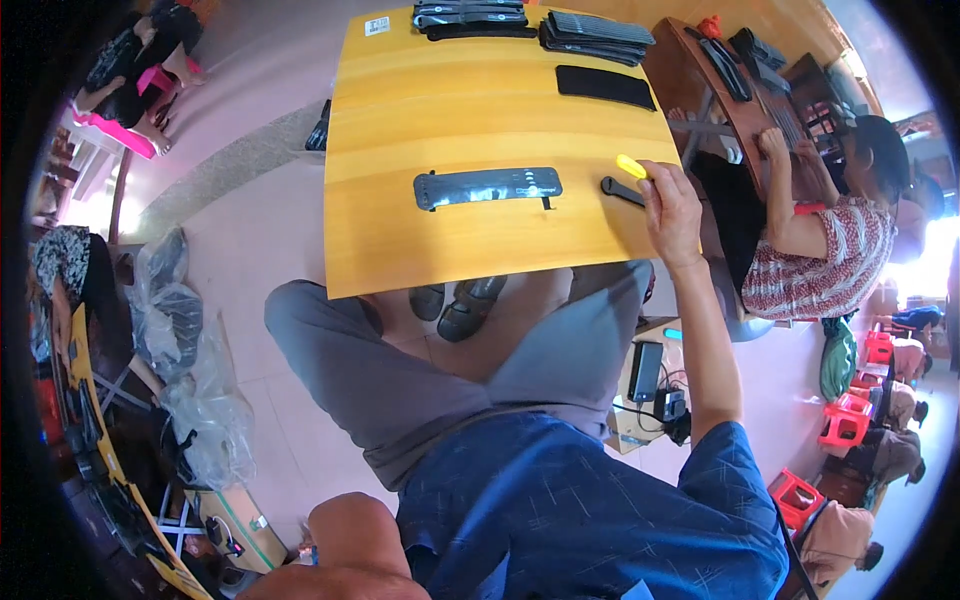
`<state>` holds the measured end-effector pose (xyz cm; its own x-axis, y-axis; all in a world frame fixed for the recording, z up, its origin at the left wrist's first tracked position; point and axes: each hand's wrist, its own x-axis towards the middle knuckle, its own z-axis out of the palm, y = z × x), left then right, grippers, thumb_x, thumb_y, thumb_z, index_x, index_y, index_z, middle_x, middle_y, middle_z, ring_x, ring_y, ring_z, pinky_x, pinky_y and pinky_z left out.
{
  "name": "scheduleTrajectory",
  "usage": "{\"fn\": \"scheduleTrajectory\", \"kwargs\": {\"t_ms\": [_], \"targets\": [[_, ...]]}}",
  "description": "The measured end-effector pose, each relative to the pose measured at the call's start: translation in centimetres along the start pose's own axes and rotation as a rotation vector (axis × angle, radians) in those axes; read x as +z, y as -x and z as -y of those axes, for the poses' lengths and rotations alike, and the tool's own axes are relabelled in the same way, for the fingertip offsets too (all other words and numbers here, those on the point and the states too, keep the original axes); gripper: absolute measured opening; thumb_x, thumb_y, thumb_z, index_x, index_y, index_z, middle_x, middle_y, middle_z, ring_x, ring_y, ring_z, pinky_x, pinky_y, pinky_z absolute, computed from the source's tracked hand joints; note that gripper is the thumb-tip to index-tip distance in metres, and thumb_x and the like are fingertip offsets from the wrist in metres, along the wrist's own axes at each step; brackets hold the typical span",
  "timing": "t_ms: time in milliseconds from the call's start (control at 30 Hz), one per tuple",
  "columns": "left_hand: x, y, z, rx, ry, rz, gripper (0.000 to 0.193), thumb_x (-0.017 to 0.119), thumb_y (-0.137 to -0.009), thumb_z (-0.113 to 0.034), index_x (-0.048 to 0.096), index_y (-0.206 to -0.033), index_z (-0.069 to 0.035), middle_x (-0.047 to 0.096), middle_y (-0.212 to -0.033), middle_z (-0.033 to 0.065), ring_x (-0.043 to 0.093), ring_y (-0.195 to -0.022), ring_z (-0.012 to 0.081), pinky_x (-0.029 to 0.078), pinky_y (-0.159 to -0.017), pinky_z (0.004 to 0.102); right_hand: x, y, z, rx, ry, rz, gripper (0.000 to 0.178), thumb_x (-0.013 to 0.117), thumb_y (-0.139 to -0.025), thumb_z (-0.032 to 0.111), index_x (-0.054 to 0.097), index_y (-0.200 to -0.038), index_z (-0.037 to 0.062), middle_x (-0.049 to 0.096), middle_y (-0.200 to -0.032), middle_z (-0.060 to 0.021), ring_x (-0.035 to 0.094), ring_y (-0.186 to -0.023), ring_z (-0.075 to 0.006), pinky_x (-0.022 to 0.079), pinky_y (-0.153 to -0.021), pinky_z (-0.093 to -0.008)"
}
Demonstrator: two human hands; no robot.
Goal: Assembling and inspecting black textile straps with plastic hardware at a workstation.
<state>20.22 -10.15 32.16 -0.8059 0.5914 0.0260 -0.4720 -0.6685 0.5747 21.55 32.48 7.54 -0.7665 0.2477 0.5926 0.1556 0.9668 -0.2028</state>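
Observation:
My right hand is over the right edge of the yellow table, its fingers closed round a small yellow stick-like tool. The far end of that tool points up and left; the rest is hidden in the fingers. Just below it a narrow black tool with a rounded end lies on the tabletop, partly covered by the hand. Left of these lies a flat, shiny black strip with pale print and small dark tabs along its lower edge. My left arm is bent at the lower edge; its hand is out of view.
Stacks of black strips and folded strips are at the table's far edge, beside a single black strip. A co-worker sits at a brown table to the right. Clear plastic bags lie left.

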Motion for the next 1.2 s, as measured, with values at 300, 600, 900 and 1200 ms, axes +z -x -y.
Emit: {"fn": "scheduleTrajectory", "kwargs": {"t_ms": [300,600,900,1200], "targets": [[-11.8,-3.1,4.9,0.102,-0.008,0.429,0.013,0.063,-0.096,-0.016,0.061,-0.096,-0.004,0.066,-0.1,0.0114,0.062,-0.08,0.024,0.053,-0.07,0.0346,0.4,1.8,9.9,-0.195,-0.305,0.309,0.03,0.072,-0.089,0.009,0.068,-0.118,0.007,0.066,-0.097,-0.013,0.068,-0.089,-0.0329,0.057,-0.076,-0.0408],[-20.0,-6.5,15.8,0.221,-1.675,0.28,0.033,0.071,-0.092,-0.018,0.063,-0.121,-0.005,0.067,-0.111,0.0156,0.067,-0.1,0.0367,0.055,-0.084,0.0441,1.9,6.0,15.4,-0.135,-0.722,0.601,0.032,0.072,-0.094,0.024,0.065,-0.119,0.007,0.069,-0.099,-0.0131,0.069,-0.091,-0.0335,0.058,-0.078,-0.0423],[-22.6,-4.4,16.3,-0.112,-1.365,0.183,0.018,0.066,-0.097,-0.015,0.063,-0.112,-0.006,0.069,-0.086,0.0164,0.069,-0.074,0.0343,0.054,-0.066,0.0384,1.5,9.2,14.2,0.362,-1.265,0.779,0.023,0.077,-0.094,0.016,0.066,-0.111,0.0056,0.072,-0.093,-0.0024,0.069,-0.082,-0.0128,0.054,-0.071,-0.0286],[-21.0,-3.9,17.8,-0.134,-1.299,0.153,0.017,0.065,-0.098,-0.016,0.059,-0.111,-0.005,0.063,-0.075,0.017,0.065,-0.064,0.028,0.05,-0.061,0.0369,2.8,11.2,16.6,0.829,-1.639,0.575,0.022,0.069,-0.101,0.025,0.067,-0.111,0.0054,0.066,-0.089,0.0002,0.06,-0.079,-0.0067,0.05,-0.075,-0.0235]]}}
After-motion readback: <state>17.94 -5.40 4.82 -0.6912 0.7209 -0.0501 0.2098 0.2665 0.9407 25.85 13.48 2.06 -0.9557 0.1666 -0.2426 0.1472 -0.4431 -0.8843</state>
